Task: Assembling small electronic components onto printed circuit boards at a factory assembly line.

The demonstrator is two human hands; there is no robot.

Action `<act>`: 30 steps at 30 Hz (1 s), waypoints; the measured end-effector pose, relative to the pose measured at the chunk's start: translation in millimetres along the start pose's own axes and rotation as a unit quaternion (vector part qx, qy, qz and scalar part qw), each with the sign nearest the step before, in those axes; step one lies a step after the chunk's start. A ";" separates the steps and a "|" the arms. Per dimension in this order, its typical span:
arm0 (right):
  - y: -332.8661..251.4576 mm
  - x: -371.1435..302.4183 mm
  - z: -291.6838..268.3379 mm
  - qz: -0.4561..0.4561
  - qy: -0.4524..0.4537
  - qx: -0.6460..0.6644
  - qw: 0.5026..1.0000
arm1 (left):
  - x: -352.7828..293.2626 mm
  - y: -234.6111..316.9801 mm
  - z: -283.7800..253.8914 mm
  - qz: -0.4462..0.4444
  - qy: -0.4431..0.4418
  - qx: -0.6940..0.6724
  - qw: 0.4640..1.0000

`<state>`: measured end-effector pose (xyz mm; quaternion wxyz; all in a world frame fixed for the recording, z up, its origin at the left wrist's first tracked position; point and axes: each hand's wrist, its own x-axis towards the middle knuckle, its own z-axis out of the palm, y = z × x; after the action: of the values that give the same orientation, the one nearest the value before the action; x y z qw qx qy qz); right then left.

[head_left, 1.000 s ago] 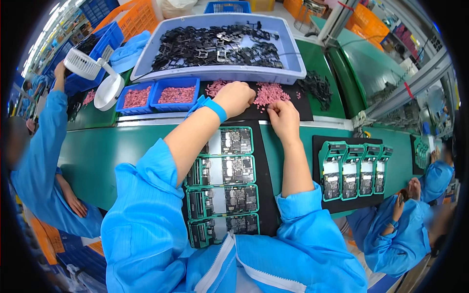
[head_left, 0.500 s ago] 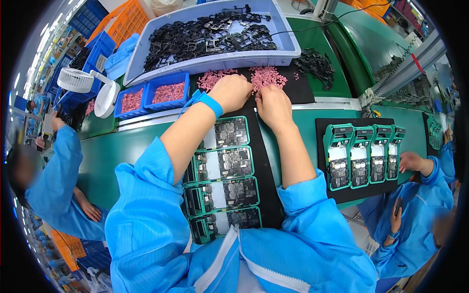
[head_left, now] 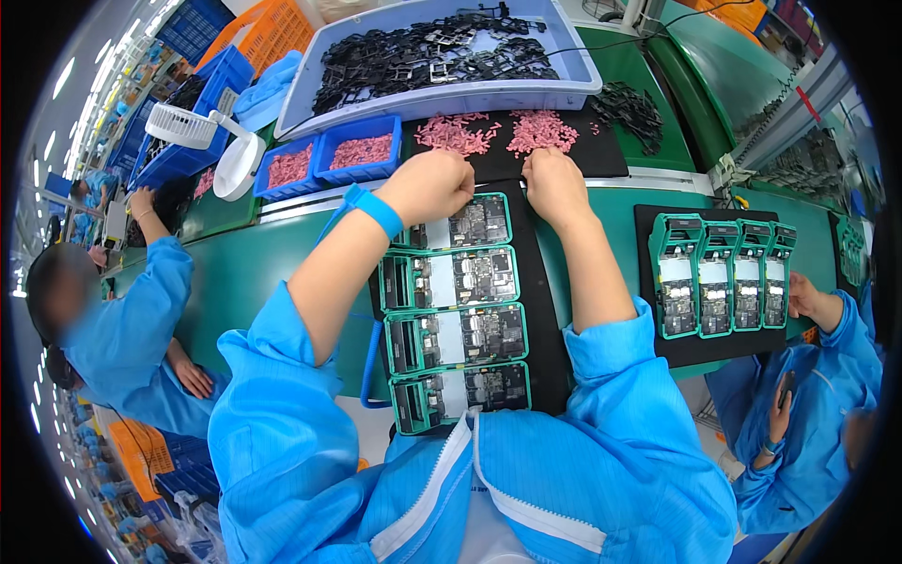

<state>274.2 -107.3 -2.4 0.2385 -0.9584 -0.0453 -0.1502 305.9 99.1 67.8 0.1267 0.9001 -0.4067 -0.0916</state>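
Observation:
My left hand (head_left: 433,185), with a blue band around the wrist, has its fingers curled together at the far end of a row of green-framed circuit-board units (head_left: 484,276). What its fingertips hold, if anything, is hidden. At the near edge of the right-hand heap of small pink pieces (head_left: 542,132), my right hand (head_left: 554,184) is closed with thumb and fingers pressed together. I cannot make out anything between them. Another heap of pink pieces (head_left: 457,133) lies beyond my left hand on the black mat (head_left: 595,161).
Blue bins (head_left: 360,175) of pink pieces stand at the left, near a white fan (head_left: 180,126). A large tub (head_left: 470,98) of black parts fills the back. More units (head_left: 723,279) stand right. Co-workers sit on both sides, one person's hand (head_left: 803,295) beside those units.
Both hands have drawn back from the pink heap and moved apart. My left hand is now over the farthest unit. The whole view has shifted slightly.

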 end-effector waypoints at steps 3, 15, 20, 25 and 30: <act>-10.1 -13.6 -2.2 -0.004 -0.017 0.013 1.000 | -5.4 -0.3 17.0 0.025 0.071 0.018 0.997; -16.1 -53.8 -11.2 -0.103 -0.031 -0.043 0.993 | 8.1 12.3 26.3 0.059 0.080 0.187 0.977; -11.2 -47.4 -21.0 -0.109 -0.075 0.011 0.991 | 1.8 21.3 26.8 0.078 0.081 0.247 0.962; -6.0 -45.5 -22.5 -0.109 -0.103 0.042 0.988 | -11.1 24.3 27.7 0.079 0.100 0.231 0.965; -13.1 -50.2 -26.5 -0.116 -0.082 0.094 0.985 | -19.4 15.3 32.7 0.081 0.099 0.195 0.972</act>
<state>217.4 -109.0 10.2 0.3041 -0.9290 -0.1894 -0.0932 273.6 98.9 42.5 -0.0049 0.8762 -0.4734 0.0900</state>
